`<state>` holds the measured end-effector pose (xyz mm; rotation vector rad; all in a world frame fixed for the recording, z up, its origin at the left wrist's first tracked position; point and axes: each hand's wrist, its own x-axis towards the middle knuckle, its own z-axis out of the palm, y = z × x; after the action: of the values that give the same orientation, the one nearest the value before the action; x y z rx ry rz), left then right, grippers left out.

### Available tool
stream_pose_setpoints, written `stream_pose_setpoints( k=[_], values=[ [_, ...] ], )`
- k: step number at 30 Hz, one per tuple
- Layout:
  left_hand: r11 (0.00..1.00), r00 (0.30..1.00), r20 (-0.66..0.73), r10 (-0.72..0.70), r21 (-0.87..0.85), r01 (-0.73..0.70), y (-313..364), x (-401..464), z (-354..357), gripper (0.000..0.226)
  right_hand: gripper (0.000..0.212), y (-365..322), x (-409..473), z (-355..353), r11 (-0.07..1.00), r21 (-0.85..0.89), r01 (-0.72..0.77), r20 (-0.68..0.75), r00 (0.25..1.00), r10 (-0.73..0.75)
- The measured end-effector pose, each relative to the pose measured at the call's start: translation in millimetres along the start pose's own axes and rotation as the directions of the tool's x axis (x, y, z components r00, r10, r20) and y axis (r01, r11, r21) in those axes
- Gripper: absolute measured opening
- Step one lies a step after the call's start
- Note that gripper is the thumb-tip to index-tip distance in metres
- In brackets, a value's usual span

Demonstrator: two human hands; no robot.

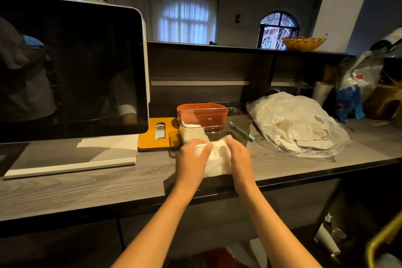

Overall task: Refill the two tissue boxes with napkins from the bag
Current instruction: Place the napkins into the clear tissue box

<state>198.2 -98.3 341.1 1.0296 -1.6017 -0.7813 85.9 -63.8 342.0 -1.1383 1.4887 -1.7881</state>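
Grey counter (87, 185) | both hands, left (191, 161) and right (239, 159), clutching napkins (218, 162) | forearms extended

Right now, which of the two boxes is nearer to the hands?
The clear box, directly beyond both hands and the napkins they hold. The orange box stands behind it, farther away.

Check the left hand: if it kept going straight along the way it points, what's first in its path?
Likely the clear box. The left hand, holding the napkin stack together with the right hand, points forward at the box's near wall. The orange box sits behind it. Depth is uncertain from one view.
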Motion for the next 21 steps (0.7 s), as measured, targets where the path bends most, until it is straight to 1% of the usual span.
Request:
stream_pose_setpoints(
  k=[1,2,4,6,8,9,11,13,14,16,17,19,20,21],
  values=[
    [0.998,0.998,-0.041,-0.043,-0.054,0.041,0,4,-4,0.021,0.019,-2,0,-2,0.999,-0.048,0.005,0.093,0.996,0.0],
    [0.991,0.994,-0.06,-0.087,-0.111,0.08,1,9,-7,0.021,0.019,-4,1,-3,0.996,-0.085,-0.003,0.155,0.988,0.016],
    [0.964,0.987,-0.023,-0.157,-0.222,0.148,6,16,-14,0.023,0.025,-12,5,-5,0.997,-0.061,-0.054,0.219,0.973,0.067],
    [0.934,0.983,0.071,-0.172,-0.305,0.186,14,21,-21,0.02,0.028,-23,14,-9,0.994,0.05,-0.092,0.224,0.972,0.079],
    [0.93,0.968,0.199,-0.154,-0.302,0.21,23,27,-28,0.022,0.029,-38,25,-15,0.985,0.138,-0.101,0.184,0.98,0.074],
    [0.922,0.947,0.277,-0.16,-0.301,0.244,28,31,-31,0.024,0.028,-46,31,-16,0.985,0.142,-0.095,0.166,0.983,0.071],
    [0.874,0.885,0.423,-0.195,-0.335,0.352,39,39,-31,0.023,0.028,-58,44,-16,0.993,0.07,-0.095,0.158,0.984,0.083],
    [0.811,0.838,0.487,-0.246,-0.37,0.453,51,48,-28,0.017,0.032,-67,60,-11,0.988,-0.015,-0.154,0.172,0.973,0.154],
    [0.8,0.84,0.476,-0.261,-0.38,0.464,56,53,-25,0.015,0.038,-70,68,-7,0.977,-0.042,-0.207,0.177,0.961,0.211],
    [0.813,0.877,0.408,-0.253,-0.401,0.422,62,66,-20,0.015,0.05,-77,82,-2,0.95,-0.074,-0.305,0.207,0.927,0.313],
    [0.823,0.892,0.378,-0.246,-0.405,0.399,63,73,-18,0.017,0.049,-81,88,0,0.94,-0.057,-0.337,0.24,0.909,0.341],
    [0.84,0.905,0.349,-0.244,-0.39,0.377,63,88,-14,0.022,0.036,-89,98,3,0.922,-0.021,-0.388,0.258,0.889,0.38],
    [0.849,0.904,0.351,-0.244,-0.372,0.374,63,95,-13,0.028,0.03,-92,102,5,0.914,-0.036,-0.403,0.231,0.887,0.4],
    [0.866,0.903,0.359,-0.236,-0.343,0.363,61,102,-12,0.031,0.028,-94,108,6,0.913,-0.067,-0.403,0.202,0.89,0.408]
  ],
)
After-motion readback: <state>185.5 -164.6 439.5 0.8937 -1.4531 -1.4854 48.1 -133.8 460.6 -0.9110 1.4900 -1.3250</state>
